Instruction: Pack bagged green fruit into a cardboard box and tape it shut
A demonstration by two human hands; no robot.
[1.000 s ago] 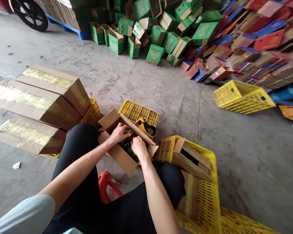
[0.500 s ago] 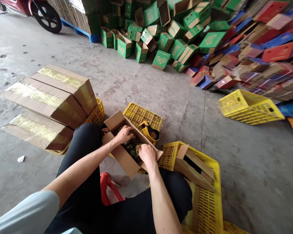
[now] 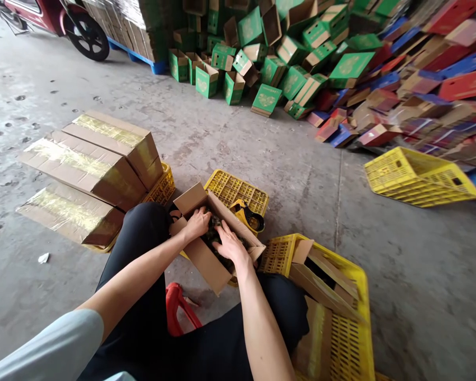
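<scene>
An open cardboard box stands between my knees with its flaps folded out. Dark green, lumpy contents lie inside it; their kind is too small to make out. My left hand reaches in from the left with its fingers curled down at the contents, and whatever they grip is hidden. My right hand rests over the middle of the contents, fingers stretched out and apart. Just beyond the box, a yellow tape dispenser sits on an upturned yellow crate.
Taped cardboard boxes are stacked on yellow crates at my left. On the right, a yellow crate holds further cardboard boxes. Another yellow crate lies farther off. Green cartons and red-blue cartons are heaped behind. Something red shows beneath me.
My right hand has moved from the box's near right end toward my left hand, its fingers going from curled to stretched out. My left hand stays over the contents. The view has shifted slightly.
</scene>
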